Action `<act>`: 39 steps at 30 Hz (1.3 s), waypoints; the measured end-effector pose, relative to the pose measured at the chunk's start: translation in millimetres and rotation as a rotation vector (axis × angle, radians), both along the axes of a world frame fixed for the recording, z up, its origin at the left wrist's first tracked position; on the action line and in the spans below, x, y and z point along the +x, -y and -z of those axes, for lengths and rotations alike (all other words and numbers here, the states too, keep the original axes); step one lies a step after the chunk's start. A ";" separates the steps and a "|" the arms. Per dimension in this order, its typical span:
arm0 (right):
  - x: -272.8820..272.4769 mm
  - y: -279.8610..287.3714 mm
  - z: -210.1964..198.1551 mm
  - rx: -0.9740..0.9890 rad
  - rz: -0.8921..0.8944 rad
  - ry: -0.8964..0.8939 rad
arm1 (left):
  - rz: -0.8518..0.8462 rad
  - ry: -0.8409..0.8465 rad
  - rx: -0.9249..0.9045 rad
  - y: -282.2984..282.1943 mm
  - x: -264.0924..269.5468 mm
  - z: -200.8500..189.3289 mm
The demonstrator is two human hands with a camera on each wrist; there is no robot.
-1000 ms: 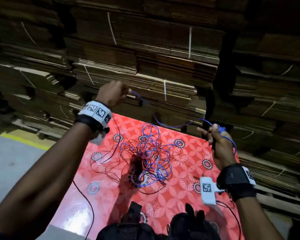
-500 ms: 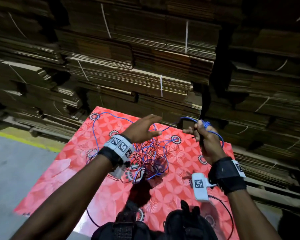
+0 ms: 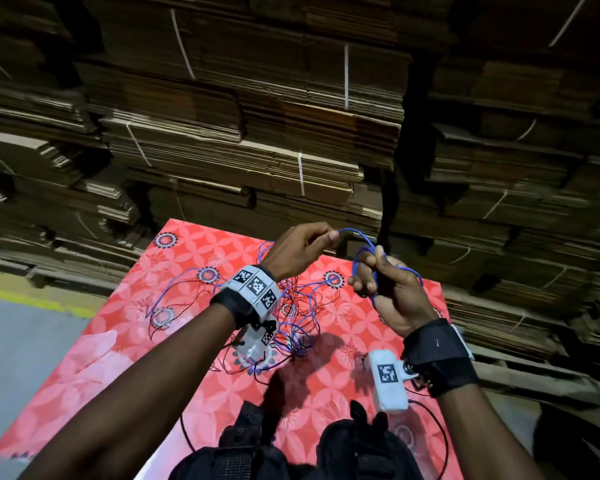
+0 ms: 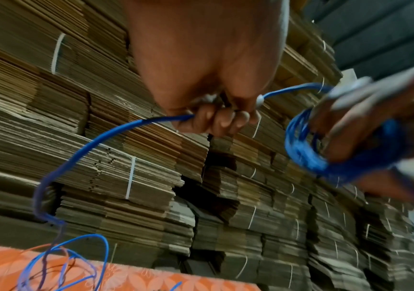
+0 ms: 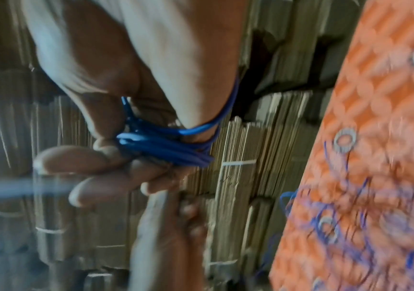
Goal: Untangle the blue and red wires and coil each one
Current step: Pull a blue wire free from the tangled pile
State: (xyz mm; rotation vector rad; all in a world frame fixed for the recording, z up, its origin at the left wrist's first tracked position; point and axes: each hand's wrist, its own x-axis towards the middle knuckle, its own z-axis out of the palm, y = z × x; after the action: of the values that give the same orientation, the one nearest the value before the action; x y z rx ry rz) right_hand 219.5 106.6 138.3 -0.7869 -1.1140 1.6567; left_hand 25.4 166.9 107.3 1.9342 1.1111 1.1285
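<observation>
From the head view, the left hand (image 3: 300, 251) pinches the blue wire (image 3: 355, 233) above the red-patterned table (image 3: 118, 341), while the right hand (image 3: 392, 289) holds a small blue coil; the red wire (image 3: 291, 296) lies tangled with loose blue loops below. The left wrist view shows fingers (image 4: 215, 120) curled round the wire. The right wrist view, blurred, shows the coil (image 5: 166, 143) wound round the fingers.

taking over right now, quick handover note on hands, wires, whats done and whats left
Left hand: pinches the blue wire and feeds it toward the right.
Right hand: grips a small blue coil wound round its fingers.
The rest of the blue lies tangled with the red wire on the red mat.
Done: a few blue turns coiled.
Left: free the remaining blue, finish its coil, then coil the red.
</observation>
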 end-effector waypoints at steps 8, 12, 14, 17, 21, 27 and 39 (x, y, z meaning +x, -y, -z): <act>-12.1 1.3 -26.9 0.014 0.098 -0.413 | 0.164 0.221 -0.335 27.7 36.3 24.0; -3.8 -13.2 -24.9 0.133 0.303 -0.454 | 0.274 0.183 -0.365 55.3 47.6 35.6; -0.3 -22.3 -16.4 0.215 0.388 -0.301 | 0.297 0.109 -0.339 62.9 49.5 32.9; 11.7 -27.3 -2.4 0.356 0.478 0.242 | 0.258 -0.139 -0.245 65.5 44.0 30.1; 21.9 -21.2 5.5 0.381 0.373 0.836 | 0.075 -0.506 -0.055 60.4 28.2 20.5; 26.8 -22.6 22.2 0.452 0.172 1.098 | -0.135 -0.500 0.211 43.7 8.2 -20.7; 21.3 -0.6 -19.3 0.192 -0.178 0.251 | 0.019 0.069 0.059 -2.7 7.3 -67.5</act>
State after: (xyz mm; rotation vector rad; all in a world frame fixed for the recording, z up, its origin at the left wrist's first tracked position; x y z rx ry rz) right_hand 240.8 107.2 157.6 -0.8047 -1.5332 1.5949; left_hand 32.7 169.6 174.8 1.9310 1.0310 1.2206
